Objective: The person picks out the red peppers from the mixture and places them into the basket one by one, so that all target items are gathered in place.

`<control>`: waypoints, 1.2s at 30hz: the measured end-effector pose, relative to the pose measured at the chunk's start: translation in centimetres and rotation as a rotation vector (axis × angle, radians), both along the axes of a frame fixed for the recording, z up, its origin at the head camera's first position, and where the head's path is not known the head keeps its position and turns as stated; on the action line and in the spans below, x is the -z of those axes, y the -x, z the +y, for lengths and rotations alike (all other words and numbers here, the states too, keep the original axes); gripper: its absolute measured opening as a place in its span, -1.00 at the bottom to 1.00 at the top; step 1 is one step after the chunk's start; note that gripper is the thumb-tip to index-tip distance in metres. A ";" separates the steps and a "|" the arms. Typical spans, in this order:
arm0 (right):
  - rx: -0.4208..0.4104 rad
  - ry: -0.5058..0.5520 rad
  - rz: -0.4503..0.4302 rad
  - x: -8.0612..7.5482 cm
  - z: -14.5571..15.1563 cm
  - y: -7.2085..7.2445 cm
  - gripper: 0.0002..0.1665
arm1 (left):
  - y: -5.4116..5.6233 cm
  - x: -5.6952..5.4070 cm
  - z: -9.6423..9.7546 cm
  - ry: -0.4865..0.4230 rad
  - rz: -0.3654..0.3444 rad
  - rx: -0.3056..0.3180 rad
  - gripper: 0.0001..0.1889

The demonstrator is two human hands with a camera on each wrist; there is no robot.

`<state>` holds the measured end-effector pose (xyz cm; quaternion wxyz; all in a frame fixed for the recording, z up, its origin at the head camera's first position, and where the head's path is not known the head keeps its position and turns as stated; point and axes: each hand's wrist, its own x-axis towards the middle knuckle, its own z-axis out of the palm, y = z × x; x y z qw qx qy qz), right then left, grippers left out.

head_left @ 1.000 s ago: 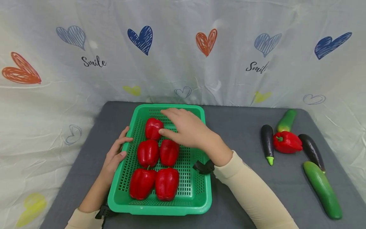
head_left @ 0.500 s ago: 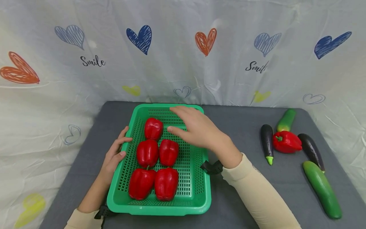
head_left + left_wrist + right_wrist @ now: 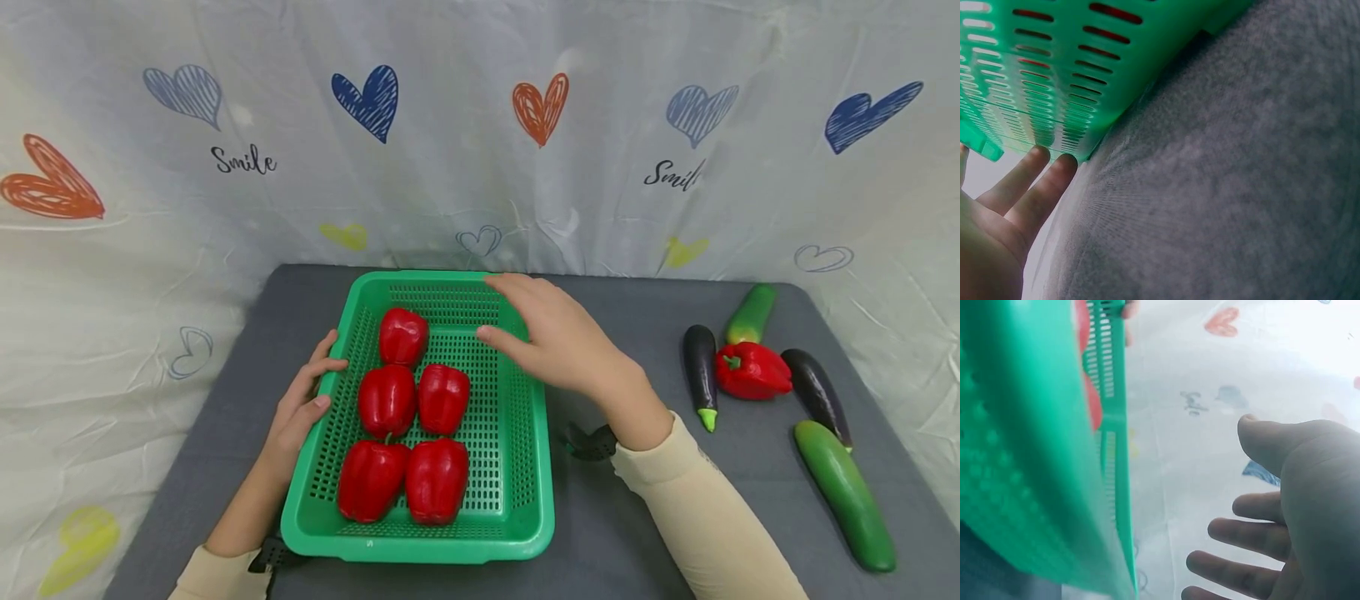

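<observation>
A green plastic basket sits on the grey table with several red bell peppers inside, mostly toward its left. My left hand holds the basket's left rim, thumb and a finger over the edge. In the left wrist view, two straight fingers of it touch the slotted outer wall. Above the basket's far right corner hovers my right hand, empty, its fingers extended and thumb apart. The right wrist view shows this hand's spread fingers clear of the basket rim.
At the table's right lie two eggplants, another red bell pepper, a large green cucumber and a smaller green vegetable. A white curtain with printed hearts hangs behind the table.
My right hand has moved rightward, away from the farthest pepper in the basket, toward the right rim. The left hand, basket and peppers stay in place.
</observation>
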<state>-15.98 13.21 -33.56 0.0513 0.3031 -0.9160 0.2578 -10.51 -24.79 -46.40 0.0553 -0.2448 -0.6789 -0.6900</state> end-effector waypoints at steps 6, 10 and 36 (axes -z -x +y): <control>0.054 0.030 0.015 0.3 2.7 -0.6 -0.19 | 0.0 0.0 0.0 -0.001 -0.018 -0.006 -0.55; 0.118 0.034 0.028 0.8 5.0 -1.2 -0.21 | 0.1 0.1 0.0 -0.004 -0.010 -0.004 -0.55; 0.442 -0.045 0.031 3.9 20.3 -5.4 -0.19 | 0.0 0.0 -0.3 0.026 -0.003 0.025 -0.56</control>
